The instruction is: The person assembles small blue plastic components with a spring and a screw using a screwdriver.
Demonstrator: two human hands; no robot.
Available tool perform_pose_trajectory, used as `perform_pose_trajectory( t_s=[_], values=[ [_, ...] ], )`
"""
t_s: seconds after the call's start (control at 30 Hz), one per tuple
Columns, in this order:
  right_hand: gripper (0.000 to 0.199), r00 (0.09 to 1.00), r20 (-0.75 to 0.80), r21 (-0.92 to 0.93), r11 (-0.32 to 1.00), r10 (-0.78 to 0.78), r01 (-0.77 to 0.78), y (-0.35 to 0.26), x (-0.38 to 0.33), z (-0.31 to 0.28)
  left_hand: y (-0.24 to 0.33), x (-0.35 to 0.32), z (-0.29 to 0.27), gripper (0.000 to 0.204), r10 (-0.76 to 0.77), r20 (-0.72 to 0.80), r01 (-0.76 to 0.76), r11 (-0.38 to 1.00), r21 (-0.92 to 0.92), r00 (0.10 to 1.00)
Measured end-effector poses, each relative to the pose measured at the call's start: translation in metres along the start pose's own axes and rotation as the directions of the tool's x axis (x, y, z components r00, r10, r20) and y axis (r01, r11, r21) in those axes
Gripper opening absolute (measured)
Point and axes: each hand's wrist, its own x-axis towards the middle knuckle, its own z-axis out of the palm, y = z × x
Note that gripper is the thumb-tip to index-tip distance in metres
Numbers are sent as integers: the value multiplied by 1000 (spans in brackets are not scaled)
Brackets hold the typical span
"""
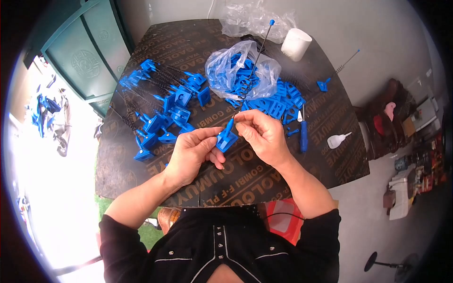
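Observation:
Over the near middle of the table, my left hand [188, 155] pinches the square base of a blue plastic bracket [227, 142] between thumb and fingers. From the bracket's pointed stem rises a thin black spring rod [255, 63], coiled low down and capped with a blue tip, leaning up and to the right. My right hand [265, 137] is closed with its fingertips at the rod's lower end, where it meets the stem. Those fingers partly hide the joint. To the left lie several similar blue brackets [181, 114] with black spring rods attached.
A clear plastic bag [219, 80] of blue parts stands behind my hands, with loose blue parts [269, 107] spilling beside it. On the right are a blue-handled screwdriver [304, 137], a white squeeze bottle [338, 140] and one blue piece [323, 85]. A white cup [296, 45] sits at the back.

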Motion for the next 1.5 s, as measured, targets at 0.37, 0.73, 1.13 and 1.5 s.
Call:
perform_pose_trajectory(
  t_s=[0.37,0.73,1.13,1.5],
  values=[
    [10,997,47,-57,997,54,-51,2,-4,-3,-7,-4,4,32,107,-1,-102,957,271,994],
    [7,990,138,-31,999,-32,37,-5,1,-3,-1,1,2,36,-29,47,16,966,258,998],
    [14,986,168,-22,1000,-16,20,-15,-1,-4,4,2,1,26,-121,64,119,992,33,991],
    [22,979,-168,-918,343,118,-199,-29,-32,-85,14,4,-3,30,-79,-17,79,996,-31,997]
  ],
)
